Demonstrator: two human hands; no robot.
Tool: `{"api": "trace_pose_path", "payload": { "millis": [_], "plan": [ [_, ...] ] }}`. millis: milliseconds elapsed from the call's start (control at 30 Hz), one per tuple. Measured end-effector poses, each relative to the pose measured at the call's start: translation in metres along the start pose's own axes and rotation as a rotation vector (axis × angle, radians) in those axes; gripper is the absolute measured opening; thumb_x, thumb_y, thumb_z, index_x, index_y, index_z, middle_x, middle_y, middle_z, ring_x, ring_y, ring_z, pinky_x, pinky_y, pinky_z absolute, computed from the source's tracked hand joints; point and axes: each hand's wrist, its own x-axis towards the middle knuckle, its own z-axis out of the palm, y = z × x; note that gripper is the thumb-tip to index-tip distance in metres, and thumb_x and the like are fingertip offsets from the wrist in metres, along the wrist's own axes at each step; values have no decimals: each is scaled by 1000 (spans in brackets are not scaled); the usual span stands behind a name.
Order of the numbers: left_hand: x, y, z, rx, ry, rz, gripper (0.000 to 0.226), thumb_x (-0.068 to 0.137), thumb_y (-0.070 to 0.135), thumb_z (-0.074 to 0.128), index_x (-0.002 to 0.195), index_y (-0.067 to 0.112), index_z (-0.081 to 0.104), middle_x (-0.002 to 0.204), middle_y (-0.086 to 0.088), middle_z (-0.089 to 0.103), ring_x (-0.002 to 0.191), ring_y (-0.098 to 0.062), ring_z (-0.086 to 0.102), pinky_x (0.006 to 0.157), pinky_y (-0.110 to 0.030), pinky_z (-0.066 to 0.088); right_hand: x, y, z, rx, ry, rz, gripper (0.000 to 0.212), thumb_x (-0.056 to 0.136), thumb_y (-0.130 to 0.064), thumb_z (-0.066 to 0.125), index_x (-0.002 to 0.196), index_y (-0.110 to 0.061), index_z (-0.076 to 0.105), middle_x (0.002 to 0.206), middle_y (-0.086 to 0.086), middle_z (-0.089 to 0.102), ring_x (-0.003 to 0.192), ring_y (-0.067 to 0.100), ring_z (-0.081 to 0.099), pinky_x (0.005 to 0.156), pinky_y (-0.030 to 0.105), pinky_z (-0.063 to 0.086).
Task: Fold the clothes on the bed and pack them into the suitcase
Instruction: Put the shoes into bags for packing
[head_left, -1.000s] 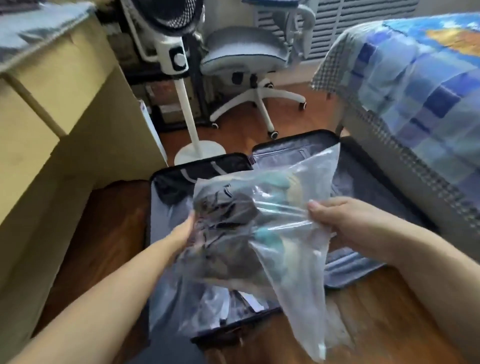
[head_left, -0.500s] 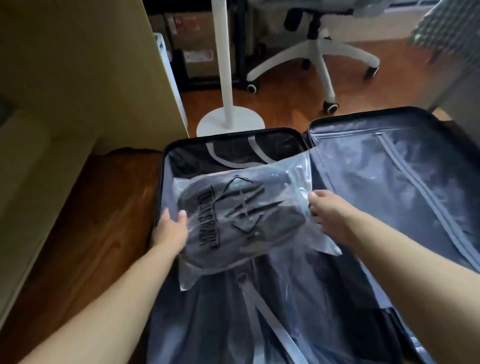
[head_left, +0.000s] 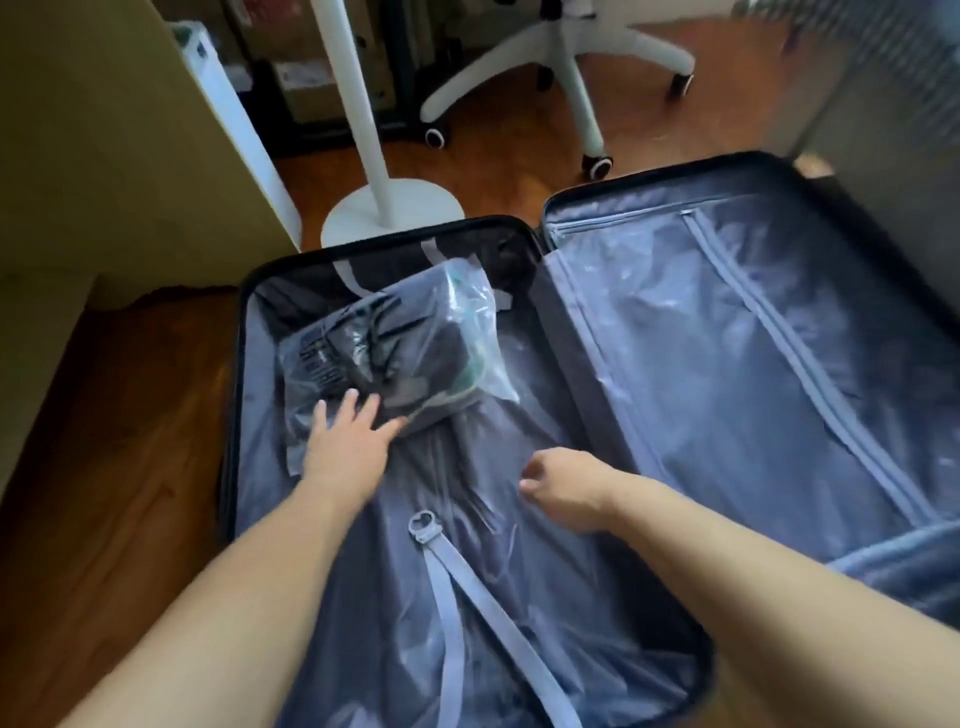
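Now, from the head view, the left hand (head_left: 347, 446) is pressing flat-fingered on the bagged clothes (head_left: 389, 353) lying in the suitcase (head_left: 540, 244)'s left half; the right hand (head_left: 563, 486) is hovering loosely curled, empty. Slick plastic could slide, shifting the bag askew.

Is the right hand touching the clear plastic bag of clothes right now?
Apart. The head view shows the right hand loosely curled over bare suitcase lining, clear of the plastic bag; only the left hand presses on it.

Reddish-brown wooden floor (head_left: 119, 415) underfoot — a white fan stand (head_left: 387, 208) and a white office chair base (head_left: 566, 57) beyond, pale yellow cabinet (head_left: 104, 156) at left.
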Motion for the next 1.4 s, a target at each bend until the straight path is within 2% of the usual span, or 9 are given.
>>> {"api": "trace_pose_path", "payload": {
  "millis": [200, 400, 500, 700, 900, 1100, 1167, 1267, 1400],
  "plan": [
    [-116, 126, -144, -315, -231, 217, 22, 82, 20, 49, 96, 19, 66, 111, -10, 70, 103, -32, 65, 84, -35, 52, -200, 53, -59, 206, 157, 131, 31, 96, -32, 47, 108, -15, 70, 108, 9, 70, 104, 29, 63, 88, 32, 50],
    [-335, 348, -350, -764, 137, 866, 24, 86, 32, 49, 93, 27, 71, 99, -4, 75, 95, -30, 69, 82, -38, 56, -491, 140, -40, 536, 848, 337, 25, 98, -26, 51, 109, -18, 71, 110, 3, 72, 104, 22, 65, 93, 33, 50],
    [-520, 449, -367, -1006, 1, 1184, 16, 79, 35, 51, 82, 33, 67, 86, 1, 74, 84, -25, 71, 78, -39, 57, -666, 175, 58, 770, 1276, 639, 19, 100, -23, 53, 101, -21, 71, 98, -6, 73, 92, 13, 66, 88, 30, 51],
    [-894, 522, -249, -532, -368, 1906, 16, 97, 21, 58, 91, 27, 71, 82, 8, 71, 81, -15, 67, 72, -33, 50, -937, 125, 322, 1104, 1901, 1334, 22, 102, -13, 50, 95, -18, 70, 90, -1, 72, 83, 17, 68, 75, 34, 56],
    [-1079, 503, -99, 156, -480, 2221, 18, 100, 21, 53, 106, 27, 69, 97, 10, 70, 74, -12, 60, 59, -24, 44, -997, 27, 521, 1387, 2179, 1808, 29, 100, -11, 49, 80, -24, 65, 82, 2, 72, 71, 18, 67, 68, 34, 56],
    [-1115, 439, 48, 434, -906, 2065, 24, 94, 8, 61, 117, 15, 58, 109, -9, 68, 97, -23, 62, 81, -31, 48, -963, -81, 597, 1271, 1907, 2408, 23, 99, -19, 54, 86, -37, 61, 97, -8, 69, 97, 14, 64, 83, 31, 50],
    [-1092, 431, 90, 577, -842, 2096, 38, 96, 16, 58, 134, 18, 55, 131, -12, 62, 113, -25, 62, 94, -33, 49, -945, -119, 622, 1252, 1692, 2666, 15, 100, -25, 54, 109, -32, 64, 117, -8, 63, 116, 16, 54, 95, 30, 45],
    [-1046, 415, 111, 586, -786, 2130, 58, 90, 31, 54, 146, 42, 43, 142, -5, 55, 126, -26, 57, 107, -42, 48, -915, -162, 672, 1628, 1239, 2774, 56, 96, -54, 54, 146, -31, 44, 154, 2, 38, 142, 30, 32, 116, 47, 31],
    [-1019, 409, 108, 481, -644, 2151, 64, 98, 22, 53, 154, 44, 32, 153, -8, 38, 138, -31, 45, 115, -44, 39, -885, -165, 695, 2078, 2106, 2389, 61, 95, -46, 63, 147, -21, 43, 137, 0, 51, 128, 30, 52, 99, 43, 49]
  ]
}}
